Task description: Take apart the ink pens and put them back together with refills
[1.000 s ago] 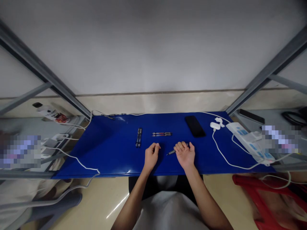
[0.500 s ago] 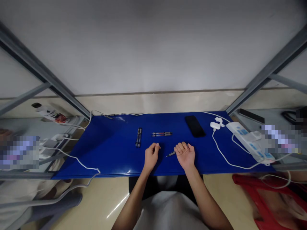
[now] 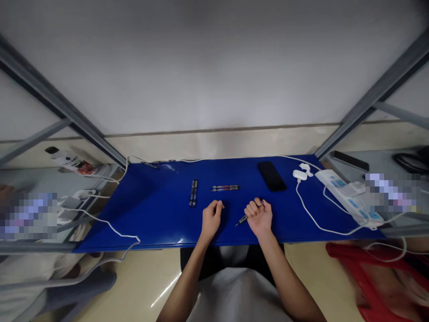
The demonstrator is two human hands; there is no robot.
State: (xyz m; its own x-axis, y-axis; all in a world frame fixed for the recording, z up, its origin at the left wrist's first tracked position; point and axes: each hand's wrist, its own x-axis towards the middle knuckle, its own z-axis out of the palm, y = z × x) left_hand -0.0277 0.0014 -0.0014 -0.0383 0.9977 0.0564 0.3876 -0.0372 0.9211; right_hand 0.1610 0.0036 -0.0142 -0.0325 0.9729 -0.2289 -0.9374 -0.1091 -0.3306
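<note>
A dark pen [image 3: 241, 220] is gripped in my right hand [image 3: 259, 219], which is palm up with the fingers curled over it. The pen slants down to the left, its thin tip out past the little-finger side. My left hand [image 3: 212, 219] rests closed on the blue tabletop [image 3: 161, 210], thumb pressed to the curled fingers; whatever is inside, if anything, is hidden. Beyond my hands lie two pens [image 3: 225, 188] side by side, pointing left and right, with red and blue showing in their barrels. Two more pens [image 3: 193, 193] lie lengthwise to the left.
A black phone [image 3: 271, 176] lies at the back right, beside a white earbud case [image 3: 299, 175] with a cable. A white power strip [image 3: 348, 199] crosses the right edge. White cables [image 3: 122, 234] run along the left edge. A bottle [image 3: 72, 162] stands on the neighbouring left desk.
The pen in my right hand has turned, its tip swinging down and slightly right, so it slants more steeply. My left hand and the pens on the table have stayed in place.
</note>
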